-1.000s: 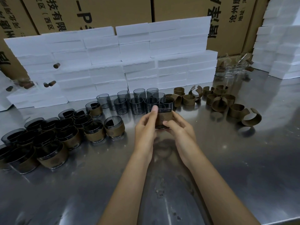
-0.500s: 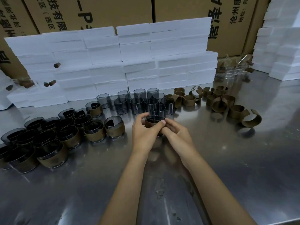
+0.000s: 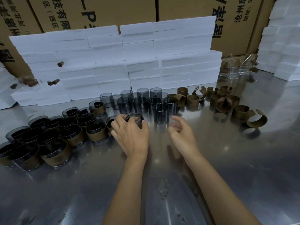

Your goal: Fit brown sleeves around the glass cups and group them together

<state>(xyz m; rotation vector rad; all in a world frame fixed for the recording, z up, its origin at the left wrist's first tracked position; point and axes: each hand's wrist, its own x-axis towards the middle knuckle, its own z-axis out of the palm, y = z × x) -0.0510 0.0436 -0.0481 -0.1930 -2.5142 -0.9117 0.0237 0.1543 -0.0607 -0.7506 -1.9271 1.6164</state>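
My left hand (image 3: 131,135) grips a sleeved glass cup (image 3: 135,118) from above, right beside the group of sleeved cups (image 3: 68,132) that spreads to the left on the steel table (image 3: 227,159). My right hand (image 3: 182,135) hovers just to the right with loosely curled fingers and holds nothing. Behind both hands stand several bare smoky glass cups (image 3: 141,103). Loose brown sleeves (image 3: 224,101) lie at the back right, one open sleeve (image 3: 257,119) farthest right.
A wall of white foam blocks (image 3: 113,62) runs behind the cups, more foam blocks (image 3: 282,46) rise at the right. Cardboard boxes (image 3: 183,8) stand behind. Clear glass cups (image 3: 235,70) sit in the back right corner.
The cup with its sleeve has gone left and down, carried by my left hand toward the sleeved group. My right hand has let go of it and drawn away to the right.
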